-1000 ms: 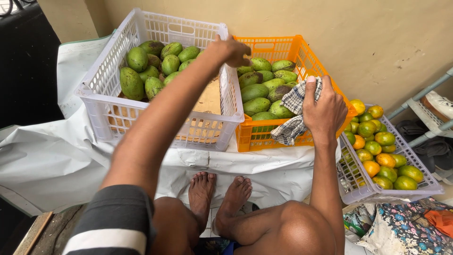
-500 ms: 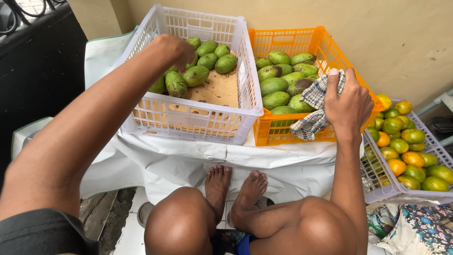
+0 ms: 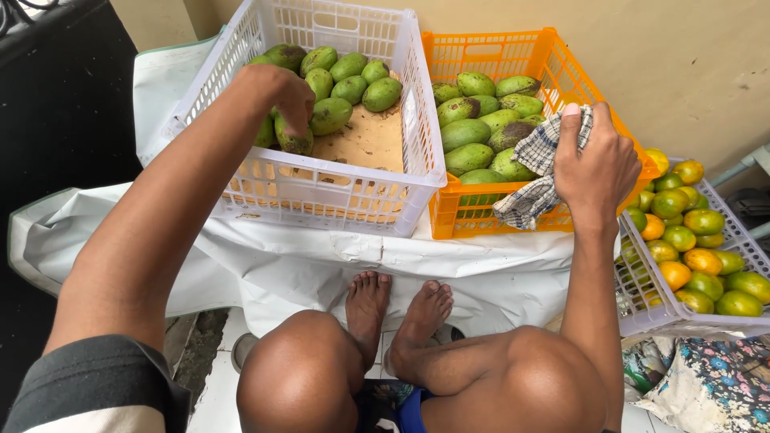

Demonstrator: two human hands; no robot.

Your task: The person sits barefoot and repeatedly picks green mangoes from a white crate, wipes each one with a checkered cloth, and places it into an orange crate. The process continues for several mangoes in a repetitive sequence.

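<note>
My left hand (image 3: 281, 92) reaches into the white plastic crate (image 3: 353, 196) and grips a green mango (image 3: 295, 142) at the edge of the pile of green mangoes (image 3: 349, 80) at its far side. A brown cardboard sheet lines the crate's floor. My right hand (image 3: 597, 164) is raised over the near right corner of the orange crate (image 3: 553, 68) and holds a checked cloth (image 3: 537, 180) that hangs down. The orange crate is filled with green mangoes (image 3: 481, 132).
A pale crate (image 3: 642, 313) of green and orange citrus fruit stands at the right. White sheeting (image 3: 401, 265) covers the surface under the crates. My knees and bare feet are below. A beige wall rises behind, and a flowered cloth (image 3: 714, 385) lies at bottom right.
My left hand has moved from the orange crate's side across into the white crate and lowered onto a mango. The right hand with the cloth has stayed over the orange crate.
</note>
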